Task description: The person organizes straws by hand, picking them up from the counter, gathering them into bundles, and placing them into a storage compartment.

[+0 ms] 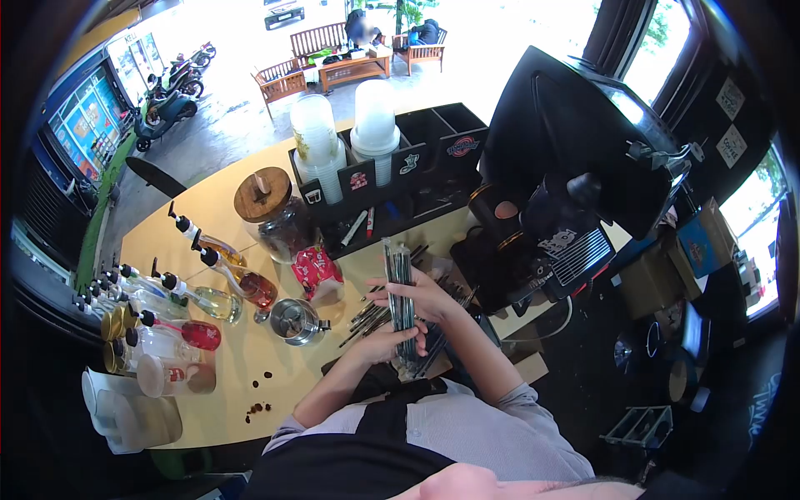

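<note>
Both hands grip one bundle of long, thin, dark wrapped straws (401,287), held upright above the pale yellow tabletop (225,392). The left hand (392,342) is closed around the lower end of the bundle, and the right hand (429,296) is closed around its middle, fingers wrapped across the front. More loose dark straws (371,315) lie flat on the tabletop just beside the bundle, under and to the left of the hands.

Left of the bundle sits a small shiny metal pitcher (296,321), and just above that pitcher a red printed packet (317,273). Further left of the bundle stand clear syrup bottles with black pump spouts (218,279). Beyond the bundle, a glass jar with a round wooden lid (268,208) stands next to a black compartmented organiser (392,171) that carries stacks of clear plastic cups (317,142). Right of the bundle is a black machine (575,142). A few dark beans (257,407) are scattered near the tabletop's near edge.
</note>
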Action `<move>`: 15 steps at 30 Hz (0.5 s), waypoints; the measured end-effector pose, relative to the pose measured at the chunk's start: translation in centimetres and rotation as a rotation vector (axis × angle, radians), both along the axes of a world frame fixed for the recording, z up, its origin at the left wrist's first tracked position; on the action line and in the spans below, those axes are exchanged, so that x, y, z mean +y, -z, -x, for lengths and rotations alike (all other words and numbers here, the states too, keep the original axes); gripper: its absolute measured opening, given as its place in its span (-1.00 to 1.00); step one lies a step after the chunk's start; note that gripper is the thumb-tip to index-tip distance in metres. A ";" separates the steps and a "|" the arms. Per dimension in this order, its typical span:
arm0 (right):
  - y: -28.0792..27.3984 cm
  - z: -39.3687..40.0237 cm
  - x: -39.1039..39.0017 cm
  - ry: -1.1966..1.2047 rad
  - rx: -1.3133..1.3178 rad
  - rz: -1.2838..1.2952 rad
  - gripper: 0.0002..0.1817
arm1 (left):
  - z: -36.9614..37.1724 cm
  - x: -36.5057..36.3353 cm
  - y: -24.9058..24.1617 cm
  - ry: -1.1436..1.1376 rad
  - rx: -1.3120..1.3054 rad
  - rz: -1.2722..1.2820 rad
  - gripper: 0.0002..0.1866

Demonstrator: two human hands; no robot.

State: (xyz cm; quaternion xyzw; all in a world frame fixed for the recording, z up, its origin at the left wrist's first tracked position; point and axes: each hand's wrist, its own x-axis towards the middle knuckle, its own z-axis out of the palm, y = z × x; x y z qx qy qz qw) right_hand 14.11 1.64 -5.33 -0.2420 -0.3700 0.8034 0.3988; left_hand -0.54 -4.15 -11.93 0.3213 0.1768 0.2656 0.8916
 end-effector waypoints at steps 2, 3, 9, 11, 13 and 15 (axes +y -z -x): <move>1.1 -0.2 1.2 -0.065 -0.037 0.042 -0.33 | -0.3 -0.4 0.2 0.033 0.001 0.004 -0.69; 1.1 -0.2 1.5 -0.065 -0.036 0.043 -0.33 | -0.4 -0.6 0.3 0.064 0.002 0.009 -0.69; -1.6 0.1 2.4 0.263 -0.009 -0.052 -0.39 | -0.3 -0.8 1.0 0.157 -0.062 0.010 -0.71; -1.7 0.1 3.0 0.318 0.009 -0.065 -0.52 | -0.3 -0.9 0.4 0.177 -0.043 -0.016 -0.72; -0.2 -0.5 3.9 0.274 -0.072 -0.104 -0.64 | -0.3 -0.9 -0.4 0.172 0.004 0.023 -0.74; 0.8 -0.8 4.2 0.247 -0.098 -0.121 -0.66 | -0.2 -0.7 -0.2 0.174 -0.014 0.007 -0.76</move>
